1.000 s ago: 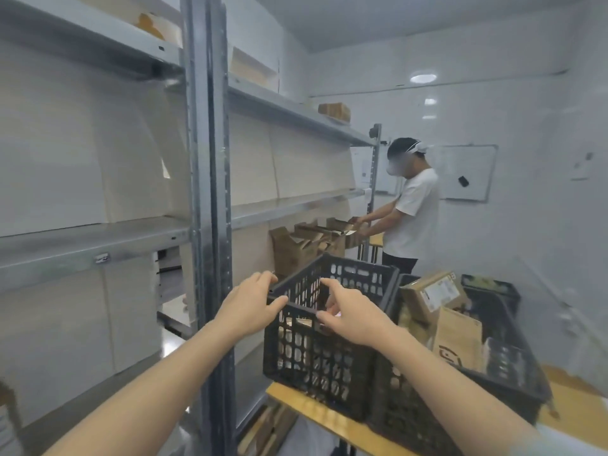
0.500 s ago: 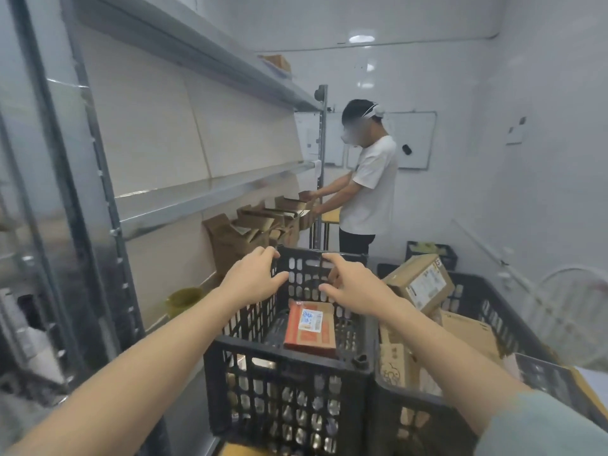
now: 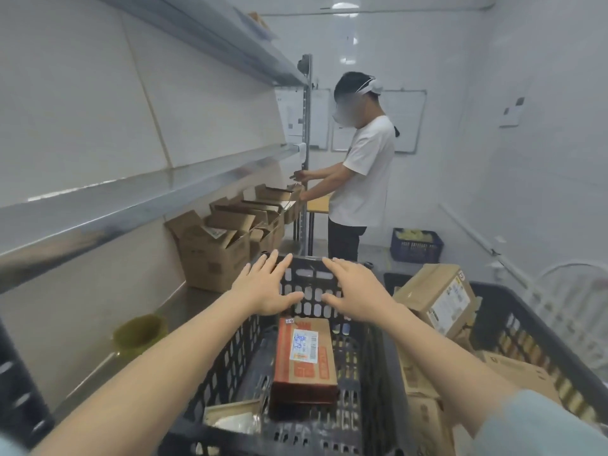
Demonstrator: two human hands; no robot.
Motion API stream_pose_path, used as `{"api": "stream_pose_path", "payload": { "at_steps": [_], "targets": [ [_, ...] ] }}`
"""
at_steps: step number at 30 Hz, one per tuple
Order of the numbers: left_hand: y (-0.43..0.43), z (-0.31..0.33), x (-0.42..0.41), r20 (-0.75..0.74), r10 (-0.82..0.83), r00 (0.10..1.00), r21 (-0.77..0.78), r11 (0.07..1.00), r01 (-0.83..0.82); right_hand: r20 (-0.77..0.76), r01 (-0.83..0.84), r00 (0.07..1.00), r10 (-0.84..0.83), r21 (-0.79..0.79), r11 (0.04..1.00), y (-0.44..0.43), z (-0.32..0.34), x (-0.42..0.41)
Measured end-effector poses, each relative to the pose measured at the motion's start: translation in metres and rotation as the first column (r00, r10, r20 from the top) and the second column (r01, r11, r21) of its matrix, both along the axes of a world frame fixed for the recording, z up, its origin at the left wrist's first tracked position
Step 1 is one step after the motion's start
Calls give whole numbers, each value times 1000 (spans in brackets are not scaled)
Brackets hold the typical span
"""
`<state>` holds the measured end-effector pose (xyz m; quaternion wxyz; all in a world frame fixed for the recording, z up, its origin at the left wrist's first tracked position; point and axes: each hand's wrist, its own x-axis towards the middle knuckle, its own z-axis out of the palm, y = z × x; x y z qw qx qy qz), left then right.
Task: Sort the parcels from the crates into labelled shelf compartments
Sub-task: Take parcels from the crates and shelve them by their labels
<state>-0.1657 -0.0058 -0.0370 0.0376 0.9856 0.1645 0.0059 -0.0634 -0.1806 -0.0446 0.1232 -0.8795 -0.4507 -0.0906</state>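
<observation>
**Both hands open over near crate, nothing held**

Grip: left hand and right hand are spread wide, fingers extended, palms down, nothing held. Both are positioned above the far wall of the black crate, fingertips near its top rim. Contact with the rim cannot be confirmed.

Task item: an orange-brown parcel with a white label is seen lying flat on the crate floor, at 6 o'clock from the hands, apart from both. A second flat parcel, pale and glossy, lies at the crate's near edge, 7 o'clock from the first.

Outward: a second crate at 3 o'clock is stacked with cardboard boxes, one tilted on top. Metal shelving runs along 9 to 11 o'clock, with open cartons on the lower shelf at 11 o'clock. Another person is working at 12 o'clock beside the shelf post.

Judged step: crate being reached into or repositioned; pick not yet made.

Risks:
- If the crate is pushed at its far rim, it could slide off its support; the base is not visible.
- The compartment code cannot be read here, so a misplacement is possible.
- The tilted box at 3 o'clock could be toppled by a right forearm swing.
- Aisle is narrow; collision with the other person is possible when carrying forward.
</observation>
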Motion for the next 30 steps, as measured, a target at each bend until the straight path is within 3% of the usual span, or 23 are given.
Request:
{"api": "stream_pose_path", "payload": {
  "at_steps": [7,19,30],
  "targets": [
    [34,17,50,-74,61,995,-4,998,-61,15,52,999,-51,-125,991,31,6,52],
    [68,-1,115,-112,-44,993,-5,999,44,-117,197,969,-216,-155,968,47,2,93],
    [96,-61,152,-211,-113,971,-84,992,97,-198,274,927,-320,-227,935,62,-35,116]
  ]
}}
